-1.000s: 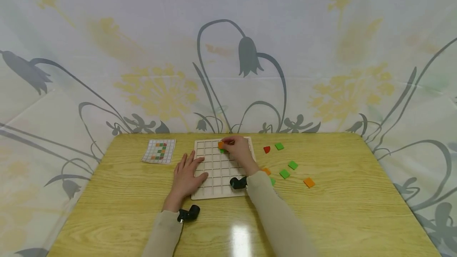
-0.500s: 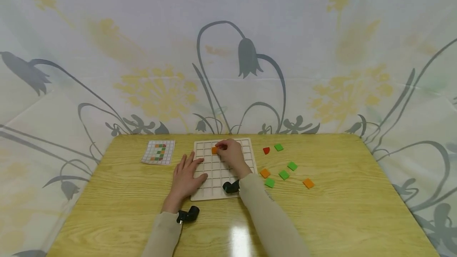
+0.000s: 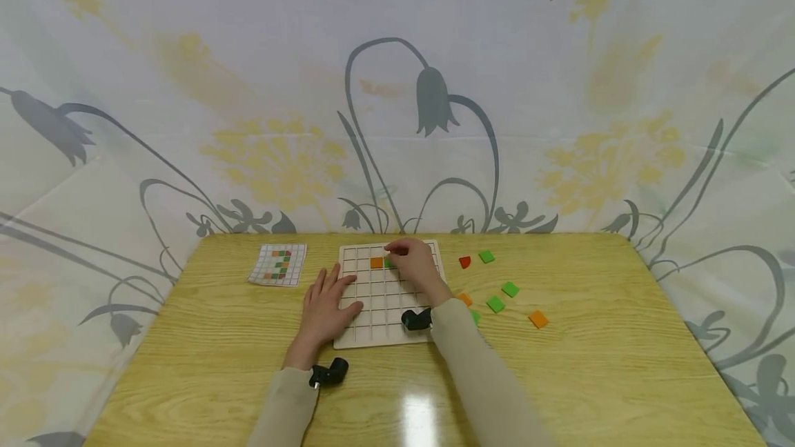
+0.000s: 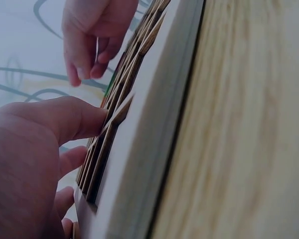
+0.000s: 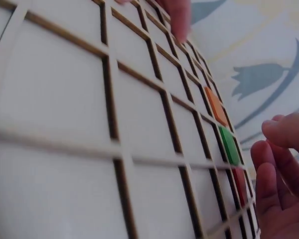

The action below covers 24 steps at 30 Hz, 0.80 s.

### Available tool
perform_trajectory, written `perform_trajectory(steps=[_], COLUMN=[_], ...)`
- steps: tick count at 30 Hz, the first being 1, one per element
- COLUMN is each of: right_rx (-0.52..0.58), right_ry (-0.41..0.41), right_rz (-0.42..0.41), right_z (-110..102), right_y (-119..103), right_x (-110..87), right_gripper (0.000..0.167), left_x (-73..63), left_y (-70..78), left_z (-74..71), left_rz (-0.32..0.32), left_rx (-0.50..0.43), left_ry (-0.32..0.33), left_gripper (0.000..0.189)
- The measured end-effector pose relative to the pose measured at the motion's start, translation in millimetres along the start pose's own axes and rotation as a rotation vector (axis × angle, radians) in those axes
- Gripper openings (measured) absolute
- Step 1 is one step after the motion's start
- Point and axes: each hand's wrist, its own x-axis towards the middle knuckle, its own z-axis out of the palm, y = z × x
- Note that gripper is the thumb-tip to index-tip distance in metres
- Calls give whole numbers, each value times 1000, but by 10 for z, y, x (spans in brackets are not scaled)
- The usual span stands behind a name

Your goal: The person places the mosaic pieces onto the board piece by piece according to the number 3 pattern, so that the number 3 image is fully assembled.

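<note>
Right hand (image 3: 415, 265) shifts back toward 3 o'clock, uncovering the orange tile (image 3: 376, 263) seated in the grid board (image 3: 373, 326).
Its curled grip hovers by the green tile (image 5: 229, 145), grasping nothing; left hand (image 3: 325, 307) presses flat, released, on the board.

My left hand (image 3: 325, 307) lies flat over the near left corner of the grid board (image 3: 373, 326), so that side is blocked. My right hand (image 3: 417, 265) and its sleeve (image 3: 472, 364) cross the board's right half, hovering over the far rows beside the orange tile (image 3: 376, 263) and green tile (image 3: 388, 263). The middle cells between my hands lie uncovered. Right of the board, loose tiles (image 3: 509, 289) are scattered with gaps between them. Left, the pattern card (image 3: 278, 264) sits apart, bare table (image 3: 205, 350) around it.
</note>
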Motion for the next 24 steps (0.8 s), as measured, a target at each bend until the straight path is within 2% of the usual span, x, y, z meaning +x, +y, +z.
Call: perform_trajectory(steps=[11, 17, 24], right_rx=[-46, -79, -188], right_ry=[66, 90, 144], right_rz=[80, 59, -12], right_z=[-593, -980, -1378], right_y=[278, 416, 563], right_x=[-118, -204, -320], right_gripper=[18, 21, 21], left_x=[6, -2, -7], left_y=[-8, 1, 13], left_z=[33, 11, 1], left_rz=[-7, -8, -11], left_rx=[5, 4, -2], left_ry=[-12, -8, -11], left_gripper=[56, 56, 56])
